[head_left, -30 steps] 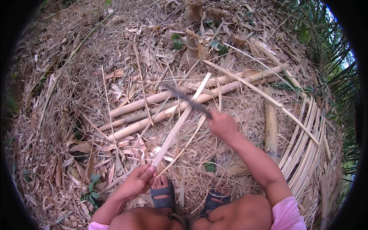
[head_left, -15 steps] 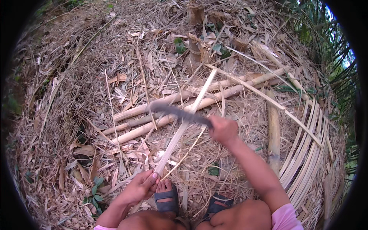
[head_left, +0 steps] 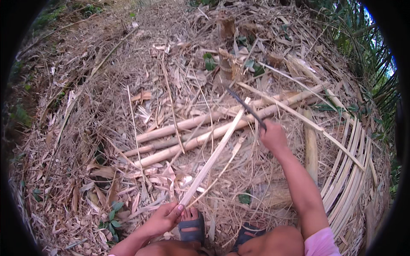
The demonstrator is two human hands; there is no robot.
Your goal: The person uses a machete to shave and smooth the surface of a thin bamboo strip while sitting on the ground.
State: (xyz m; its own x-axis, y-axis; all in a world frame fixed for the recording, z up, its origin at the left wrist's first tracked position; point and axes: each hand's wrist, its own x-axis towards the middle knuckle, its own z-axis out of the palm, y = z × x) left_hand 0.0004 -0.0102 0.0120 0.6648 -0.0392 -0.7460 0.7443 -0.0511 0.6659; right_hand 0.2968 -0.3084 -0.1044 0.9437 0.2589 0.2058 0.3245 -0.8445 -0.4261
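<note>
Left grip (head_left: 165,218) holds strip (head_left: 214,153), long axis forward-right.

Pale cream strip (head_left: 215,156), dark grey knife (head_left: 247,107), pink sleeve (head_left: 321,244), 2 blue-grey sandals (head_left: 191,234)

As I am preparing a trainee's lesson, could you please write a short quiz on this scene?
1. The right hand holds: A) a green bottle; B) a long, dark-bladed knife; C) nothing.
2. True or false: the pale, flat bamboo strip lies clear of both hands.
3. Fill in: the row of long, thin, pale strips lies toward the picture's ____ side.

Key: 1. B. 2. False; the left hand grips its near end. 3. Right.
</note>
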